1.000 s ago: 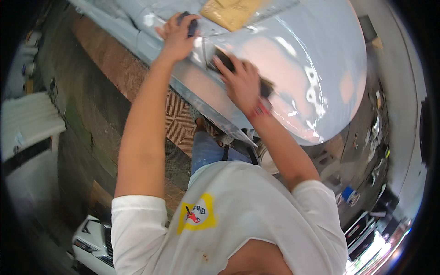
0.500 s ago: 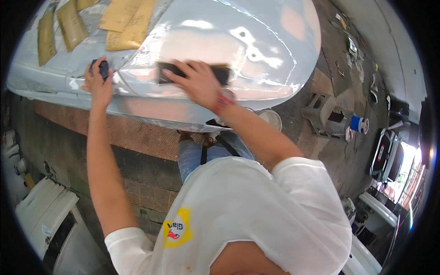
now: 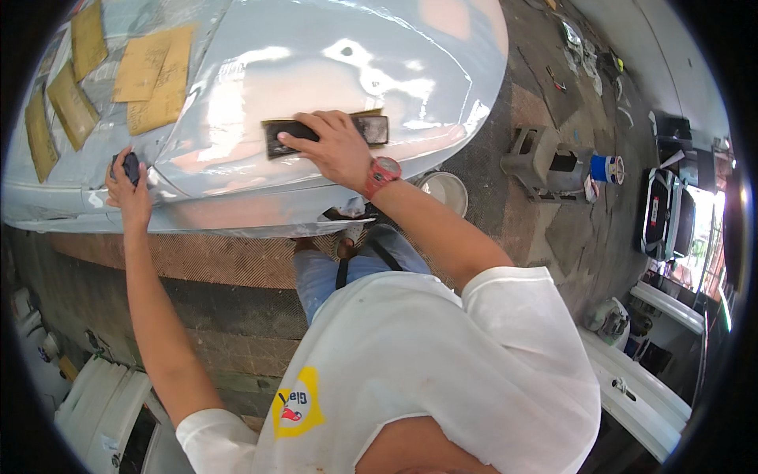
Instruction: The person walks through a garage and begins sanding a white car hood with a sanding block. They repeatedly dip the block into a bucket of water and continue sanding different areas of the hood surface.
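My right hand (image 3: 338,152) grips a long black sanding block (image 3: 374,131) and presses it flat on a car body panel (image 3: 260,95). Yellowish sandpaper shows along the block's far edge. The panel is wet-looking pale grey with pinkish patches. To the left, my left hand (image 3: 131,194) rests by the panel's lower edge, fingers closed around a small dark block-like piece (image 3: 127,167); its exact kind cannot be made out. Beyond that hand, several yellow-brown sandpaper sheets (image 3: 162,83) lie on the car, some of them curled.
A white bucket (image 3: 444,193) stands on the floor beside the panel's near edge. Right of it are a grey plastic stool (image 3: 545,164) and a blue-and-white can (image 3: 607,169). Loose white car panels lie lower left (image 3: 110,411) and lower right (image 3: 639,387). A parked car (image 3: 667,213) is far right.
My right hand has slid the sanding block to the right along the panel. The whole view has shifted, with the car lying further left and lower. My left hand keeps its place on the car.
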{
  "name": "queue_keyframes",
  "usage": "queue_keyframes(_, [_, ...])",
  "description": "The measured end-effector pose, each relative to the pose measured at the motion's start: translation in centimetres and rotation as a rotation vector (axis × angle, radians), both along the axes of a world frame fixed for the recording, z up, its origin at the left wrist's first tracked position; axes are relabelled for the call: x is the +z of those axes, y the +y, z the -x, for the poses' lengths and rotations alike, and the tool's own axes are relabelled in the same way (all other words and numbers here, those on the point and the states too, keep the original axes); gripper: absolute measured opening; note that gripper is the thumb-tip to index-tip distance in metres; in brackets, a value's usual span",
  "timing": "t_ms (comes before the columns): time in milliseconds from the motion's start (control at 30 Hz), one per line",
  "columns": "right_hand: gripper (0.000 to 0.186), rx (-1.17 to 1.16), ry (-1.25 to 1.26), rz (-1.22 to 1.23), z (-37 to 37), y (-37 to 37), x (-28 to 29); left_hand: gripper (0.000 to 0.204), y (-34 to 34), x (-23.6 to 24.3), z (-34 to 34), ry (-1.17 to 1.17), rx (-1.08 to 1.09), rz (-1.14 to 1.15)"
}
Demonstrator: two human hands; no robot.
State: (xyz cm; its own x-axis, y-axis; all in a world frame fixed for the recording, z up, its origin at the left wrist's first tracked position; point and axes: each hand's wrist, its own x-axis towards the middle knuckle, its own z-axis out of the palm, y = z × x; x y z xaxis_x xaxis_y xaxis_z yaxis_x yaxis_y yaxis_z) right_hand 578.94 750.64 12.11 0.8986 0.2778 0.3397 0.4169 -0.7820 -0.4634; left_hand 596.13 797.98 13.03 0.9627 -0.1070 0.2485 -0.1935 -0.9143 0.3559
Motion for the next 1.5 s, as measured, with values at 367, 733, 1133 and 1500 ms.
queue_keyframes(367, [0.057,-0.262,0.013,0.036,7.0,-7.4,-3.7,0.052,0.5,-0.1,-0.7,0.065,0.057,-0.069])
queue_keyframes(733, [0.059,-1.248,0.116,-0.209,11.9,-20.3,-9.6,0.056,0.9,-0.2,-2.6,0.133,0.039,-0.137])
queue_keyframes(1133, [0.063,-1.337,0.285,-0.197,12.1,-23.9,-10.2,0.055,1.2,0.7,-1.4,0.103,-0.006,-0.069])
queue_keyframes(1500, [0.071,-0.827,0.214,-0.158,13.3,2.6,-2.3,0.054,-0.9,1.5,-0.2,0.051,0.084,-0.112])
